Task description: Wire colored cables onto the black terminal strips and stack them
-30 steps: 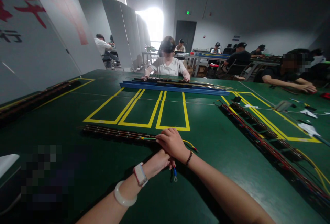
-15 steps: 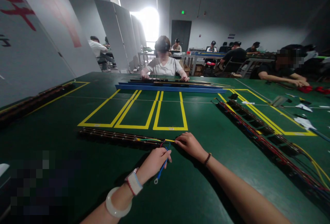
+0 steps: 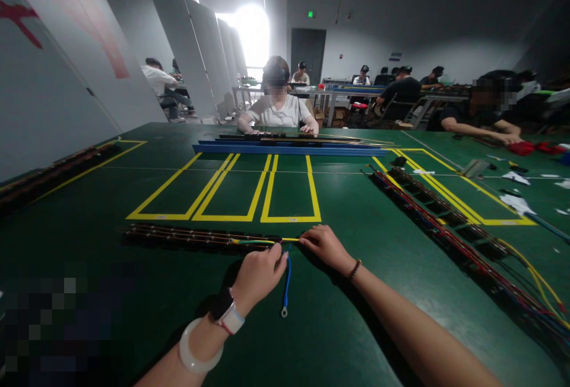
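Observation:
My right hand [image 3: 327,248] pinches the end of a yellow wire [image 3: 291,239], which stretches left toward a long dark strip [image 3: 178,235] with rows of thin copper-coloured rods. At the strip's right end, my left hand [image 3: 258,274] is closed, its thumb and index finger together; what sits between them is hidden. A yellow-green wire [image 3: 253,242] with a ring terminal at its left end lies along the strip and runs to my left fingers. Beside that hand, a blue wire [image 3: 287,280] ending in a ring terminal [image 3: 284,312] rests on the table.
Yellow tape outlines [image 3: 289,219] mark the green table [image 3: 347,316]. Blue rails [image 3: 289,149] lie across its far side, where a person [image 3: 278,108] sits. Two long wired strips [image 3: 427,221] are at right, another strip [image 3: 57,173] at left. White scraps [image 3: 516,203] lie far right.
My left hand has moved from the blue wire up to the strip's right end, and the blue wire now hangs free of it. My right hand stays on the yellow wire.

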Demonstrator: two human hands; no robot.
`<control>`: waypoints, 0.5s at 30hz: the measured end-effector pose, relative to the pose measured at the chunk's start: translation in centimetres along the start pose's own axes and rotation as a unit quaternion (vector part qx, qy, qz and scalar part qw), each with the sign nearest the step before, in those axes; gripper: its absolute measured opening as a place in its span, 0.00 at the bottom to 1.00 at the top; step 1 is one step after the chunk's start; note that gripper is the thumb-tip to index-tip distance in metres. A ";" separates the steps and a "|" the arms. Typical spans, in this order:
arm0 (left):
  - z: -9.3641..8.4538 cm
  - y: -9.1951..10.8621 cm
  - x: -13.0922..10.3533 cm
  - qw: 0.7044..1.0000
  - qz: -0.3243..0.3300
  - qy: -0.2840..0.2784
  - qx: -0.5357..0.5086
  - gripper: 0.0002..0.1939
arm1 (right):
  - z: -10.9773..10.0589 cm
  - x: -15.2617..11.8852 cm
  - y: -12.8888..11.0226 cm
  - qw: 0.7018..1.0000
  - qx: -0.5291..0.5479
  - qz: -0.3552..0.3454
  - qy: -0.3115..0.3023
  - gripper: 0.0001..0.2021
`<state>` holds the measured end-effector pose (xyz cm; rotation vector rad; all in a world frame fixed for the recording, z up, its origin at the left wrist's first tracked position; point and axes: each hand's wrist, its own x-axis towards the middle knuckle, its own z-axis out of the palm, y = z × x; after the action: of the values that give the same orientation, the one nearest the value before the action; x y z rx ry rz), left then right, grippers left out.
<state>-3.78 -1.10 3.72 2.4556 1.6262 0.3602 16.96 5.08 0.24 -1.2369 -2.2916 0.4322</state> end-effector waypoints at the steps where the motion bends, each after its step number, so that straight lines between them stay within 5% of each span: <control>1: -0.2 -0.1 0.0 1.000 -0.015 0.022 0.009 0.17 | 0.0 0.0 0.0 1.000 0.000 0.000 0.000 0.13; 7: -1.0 -1.0 0.3 0.990 -0.065 0.084 0.098 0.14 | 0.0 0.0 -0.1 1.000 0.000 -0.009 0.008 0.12; 15: -0.5 -1.4 0.4 0.987 0.001 0.154 0.052 0.13 | 0.1 -0.1 0.0 1.000 0.004 -0.012 0.007 0.12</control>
<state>-5.04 -0.21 3.82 2.5821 1.7979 0.7020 16.97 5.02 0.10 -1.2028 -2.2881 0.4211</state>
